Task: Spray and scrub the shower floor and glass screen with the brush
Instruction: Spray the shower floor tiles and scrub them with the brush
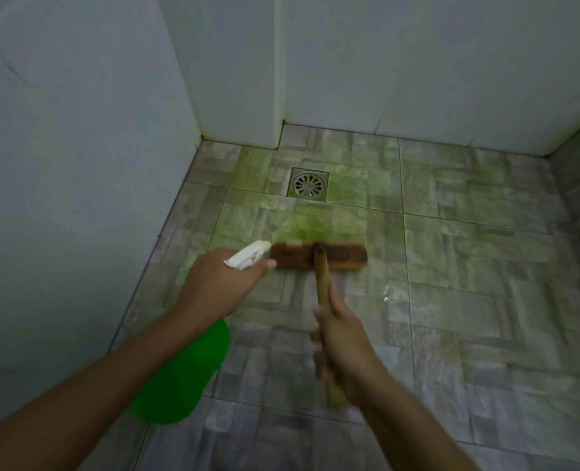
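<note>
right hand [341, 338] is wrapped tight around the wooden handle [323, 283] of the brush [319, 255], gripping its near part, with the butt end of the handle poking out just below the fist. the handle's long axis runs near to far, leaning slightly left as it goes away, and it meets the brush head at the middle. the head lies crosswise, its long axis left to right, flat on the shower floor [451, 266] with the bristles down and not visible. it sits a little near of the drain [308, 184], on the patch of tiles tinted green.

left hand [218, 283] is closed around the neck of a green spray bottle [183, 372], fingers curled on the white trigger head [247, 256]. the nozzle points far and a bit right, its tip just beside the left end of the brush head; whether they touch is hard to tell through the blur. the bottle body hangs down toward the near side under the forearm.

the floor is grey stone-pattern tile, greenest around the square metal drain. pale tiled walls [77, 164] rise at left and far, with a boxed corner column [241, 79] standing just far of the drain.
</note>
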